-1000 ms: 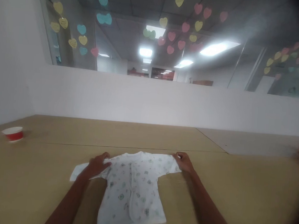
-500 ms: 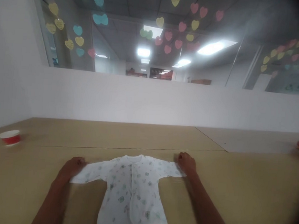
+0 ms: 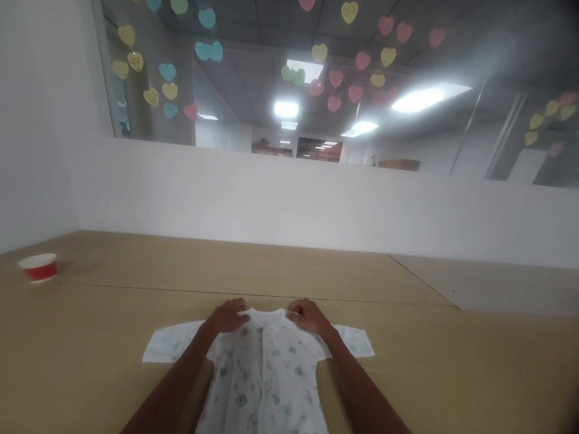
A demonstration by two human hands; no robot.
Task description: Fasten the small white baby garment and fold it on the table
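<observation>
A small white baby shirt (image 3: pixel 263 385) with a pale printed pattern lies spread flat on the wooden table (image 3: pixel 458 371), sleeves out to both sides. My left hand (image 3: pixel 228 316) rests on the shirt's left shoulder beside the collar, fingers curled onto the cloth. My right hand (image 3: pixel 306 315) sits on the right shoulder at the collar, fingers pinched on the fabric. Both forearms reach across the shirt from below and cover part of it.
A red and white paper cup (image 3: pixel 39 267) stands at the far left of the table. A white partition wall (image 3: pixel 321 203) runs behind the table, with glass above it carrying several coloured heart stickers (image 3: pixel 337 80). A seam divides the tabletop at right.
Both hands have moved inward from the sleeve ends to the shoulders by the collar. The sleeves now lie flat and free. The view has shifted slightly right.
</observation>
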